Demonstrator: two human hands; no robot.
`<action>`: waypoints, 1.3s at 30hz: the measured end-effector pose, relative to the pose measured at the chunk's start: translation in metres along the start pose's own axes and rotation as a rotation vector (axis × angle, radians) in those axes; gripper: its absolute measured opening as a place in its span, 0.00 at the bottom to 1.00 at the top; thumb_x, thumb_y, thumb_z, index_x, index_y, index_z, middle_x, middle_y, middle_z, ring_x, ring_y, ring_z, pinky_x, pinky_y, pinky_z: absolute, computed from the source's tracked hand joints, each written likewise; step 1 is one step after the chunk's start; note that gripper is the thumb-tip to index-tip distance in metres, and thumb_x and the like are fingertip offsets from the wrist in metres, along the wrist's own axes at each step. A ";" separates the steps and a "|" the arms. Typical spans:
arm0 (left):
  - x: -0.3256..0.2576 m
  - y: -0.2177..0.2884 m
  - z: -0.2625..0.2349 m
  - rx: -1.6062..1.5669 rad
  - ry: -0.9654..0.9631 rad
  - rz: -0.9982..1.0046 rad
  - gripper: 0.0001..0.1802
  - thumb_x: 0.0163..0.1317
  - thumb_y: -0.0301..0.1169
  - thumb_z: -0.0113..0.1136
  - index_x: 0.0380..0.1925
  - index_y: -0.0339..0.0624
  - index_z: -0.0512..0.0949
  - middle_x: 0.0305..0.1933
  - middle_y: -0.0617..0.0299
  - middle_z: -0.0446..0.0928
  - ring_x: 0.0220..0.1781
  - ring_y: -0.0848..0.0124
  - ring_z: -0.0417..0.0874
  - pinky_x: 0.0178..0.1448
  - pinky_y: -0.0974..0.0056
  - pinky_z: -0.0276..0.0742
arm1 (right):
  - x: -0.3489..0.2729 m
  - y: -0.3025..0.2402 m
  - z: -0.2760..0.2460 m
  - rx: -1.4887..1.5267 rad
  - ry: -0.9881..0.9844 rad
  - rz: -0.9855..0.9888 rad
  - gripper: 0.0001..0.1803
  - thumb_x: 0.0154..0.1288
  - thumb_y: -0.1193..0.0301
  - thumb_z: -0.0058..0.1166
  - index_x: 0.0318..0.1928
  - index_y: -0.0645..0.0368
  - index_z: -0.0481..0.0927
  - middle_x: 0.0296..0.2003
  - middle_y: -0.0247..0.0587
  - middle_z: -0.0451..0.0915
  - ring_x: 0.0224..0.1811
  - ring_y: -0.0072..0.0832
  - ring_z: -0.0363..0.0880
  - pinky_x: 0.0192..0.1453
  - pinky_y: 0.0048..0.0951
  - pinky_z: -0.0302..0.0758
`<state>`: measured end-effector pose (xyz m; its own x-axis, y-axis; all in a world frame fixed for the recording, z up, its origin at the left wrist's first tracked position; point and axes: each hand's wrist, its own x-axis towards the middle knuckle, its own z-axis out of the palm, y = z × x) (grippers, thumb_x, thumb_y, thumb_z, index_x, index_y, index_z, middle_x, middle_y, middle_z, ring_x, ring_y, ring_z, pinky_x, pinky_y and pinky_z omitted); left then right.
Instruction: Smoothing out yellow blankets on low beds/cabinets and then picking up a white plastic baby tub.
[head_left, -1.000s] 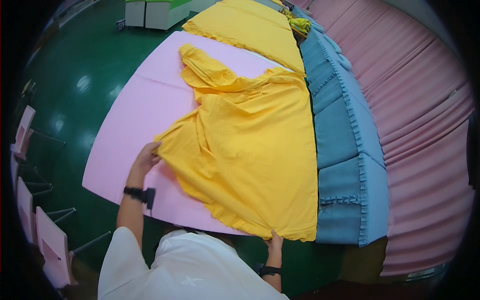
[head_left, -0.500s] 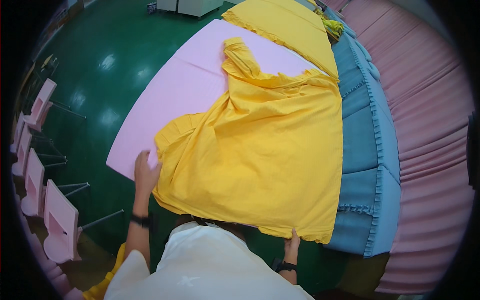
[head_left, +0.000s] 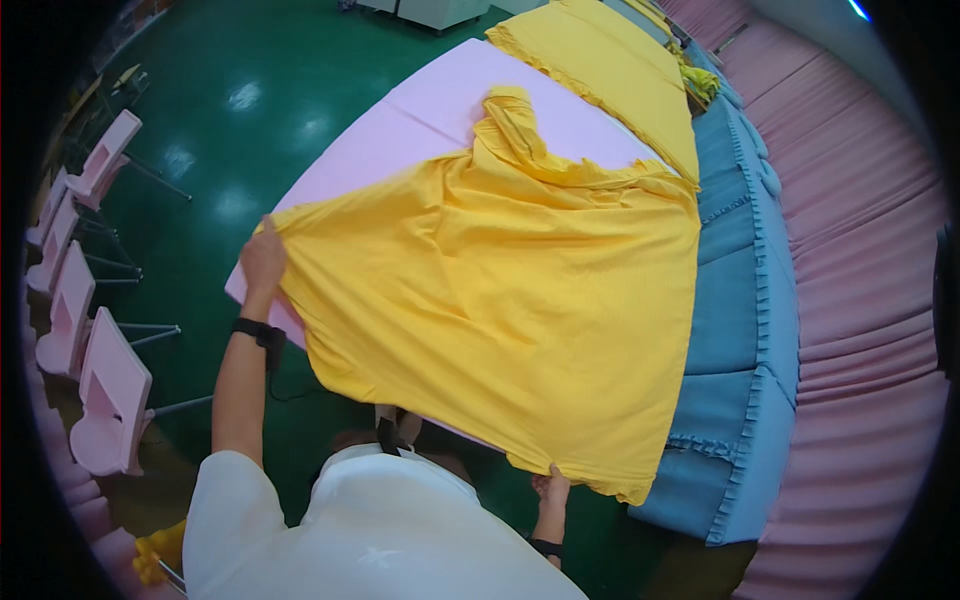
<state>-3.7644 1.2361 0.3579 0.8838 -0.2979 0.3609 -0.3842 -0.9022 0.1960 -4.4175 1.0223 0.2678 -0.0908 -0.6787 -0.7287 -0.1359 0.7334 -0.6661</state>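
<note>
A yellow ruffled cloth (head_left: 480,290) lies partly spread over a pink tabletop (head_left: 400,125). Its far left part is bunched into a folded roll, and creases run across toward the left. At the pink top's left edge, my left hand (head_left: 264,258) is closed on the cloth's left edge and draws it taut. My right hand (head_left: 551,487) pinches the near hem, close to the near right corner. Ruffles show along the far edge and at that near corner.
Beyond the pink top is another surface with a yellow ruffled cover (head_left: 590,45). Blue ruffled padded pieces (head_left: 725,300) line the right side, beside a pink pleated curtain (head_left: 860,300). Several pink chairs (head_left: 110,390) stand on the green floor (head_left: 220,130) at left.
My left hand, earlier open beside the cloth, has taken its left edge and moved up and left, stretching it over the pink top. My right hand still holds the near hem.
</note>
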 end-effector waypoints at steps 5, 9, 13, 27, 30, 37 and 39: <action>-0.011 -0.131 -0.013 0.186 -0.160 -0.379 0.10 0.58 0.30 0.47 0.37 0.39 0.74 0.30 0.45 0.79 0.38 0.47 0.81 0.41 0.47 0.76 | 0.001 -0.001 -0.001 0.194 -0.069 -0.024 0.17 0.59 0.70 0.47 0.49 0.61 0.69 0.40 0.45 0.76 0.39 0.38 0.77 0.41 0.40 0.75; -0.013 -0.128 -0.023 -0.255 -0.345 -0.271 0.15 0.56 0.38 0.55 0.36 0.37 0.73 0.40 0.44 0.79 0.43 0.48 0.79 0.44 0.50 0.75 | -0.006 0.021 0.011 0.273 -0.042 -0.169 0.16 0.59 0.72 0.47 0.48 0.66 0.71 0.40 0.44 0.77 0.36 0.35 0.78 0.38 0.32 0.75; 0.013 -0.094 -0.013 -0.591 -0.303 -0.120 0.24 0.53 0.44 0.61 0.43 0.38 0.74 0.38 0.45 0.79 0.41 0.49 0.80 0.43 0.53 0.75 | -0.003 0.039 0.043 0.197 0.178 -0.159 0.15 0.62 0.68 0.46 0.44 0.66 0.71 0.34 0.44 0.76 0.30 0.32 0.76 0.32 0.31 0.73; 0.042 -0.142 0.000 -0.255 -0.717 0.465 0.15 0.49 0.37 0.53 0.17 0.34 0.77 0.23 0.43 0.77 0.28 0.47 0.80 0.35 0.47 0.76 | -0.191 0.069 0.322 -0.242 -0.271 0.276 0.46 0.52 0.33 0.48 0.52 0.67 0.70 0.43 0.53 0.77 0.45 0.40 0.76 0.48 0.37 0.72; 0.038 -0.140 -0.008 -0.200 -0.813 0.499 0.16 0.48 0.38 0.53 0.18 0.34 0.78 0.24 0.43 0.77 0.28 0.48 0.80 0.36 0.47 0.76 | -0.202 0.077 0.380 -0.146 -0.347 0.328 0.41 0.55 0.40 0.51 0.55 0.63 0.68 0.47 0.51 0.76 0.46 0.38 0.76 0.49 0.37 0.72; 0.088 -0.129 -0.004 -0.084 -1.305 0.646 0.15 0.46 0.40 0.55 0.22 0.38 0.81 0.26 0.48 0.80 0.31 0.53 0.82 0.38 0.54 0.77 | -0.199 0.104 0.422 0.272 -0.401 0.249 0.27 0.60 0.66 0.58 0.58 0.57 0.66 0.53 0.40 0.74 0.52 0.34 0.74 0.53 0.40 0.72; 0.111 -0.129 0.011 -0.142 -1.430 0.721 0.15 0.48 0.42 0.56 0.23 0.40 0.82 0.25 0.51 0.80 0.30 0.56 0.82 0.36 0.56 0.76 | -0.201 0.101 0.426 0.188 -0.339 0.272 0.28 0.58 0.64 0.60 0.58 0.55 0.68 0.52 0.40 0.75 0.53 0.34 0.74 0.56 0.41 0.69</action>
<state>-3.6134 1.3160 0.3628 -0.0025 -0.7335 -0.6796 -0.7589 -0.4412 0.4789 -3.9928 1.2490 0.2798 0.2329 -0.4328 -0.8709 0.0321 0.8985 -0.4379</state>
